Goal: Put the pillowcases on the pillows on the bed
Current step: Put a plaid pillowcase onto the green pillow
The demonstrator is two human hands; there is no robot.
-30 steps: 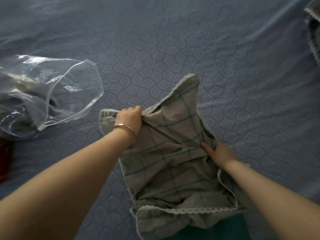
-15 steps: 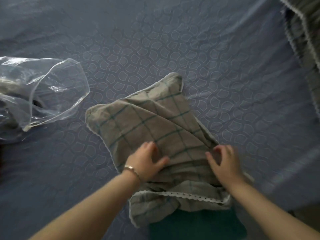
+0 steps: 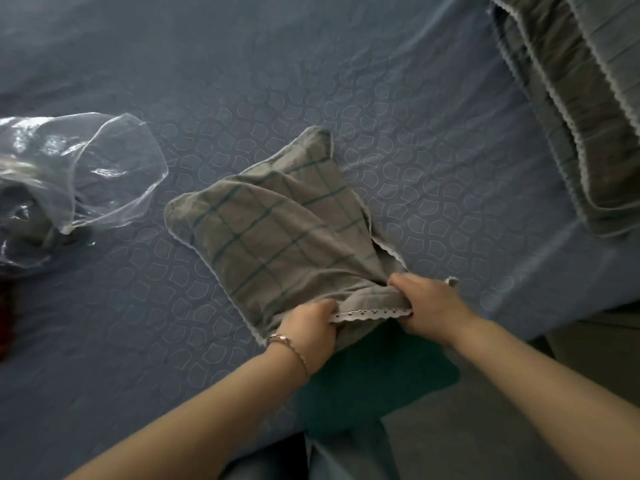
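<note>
Together, 2 hands (image 3: 311, 327) (image 3: 429, 303) grip pillowcase (image 3: 277, 233).

This is a bedroom in a home. A bed with a blue quilted sheet (image 3: 381, 81) fills the view. On it lie a grey checked pillowcase with lace edge (image 3: 277, 230) near, folded grey lace-trimmed bedding (image 3: 588, 133) far right, and a clear plastic bag (image 3: 114, 168) left.
</note>
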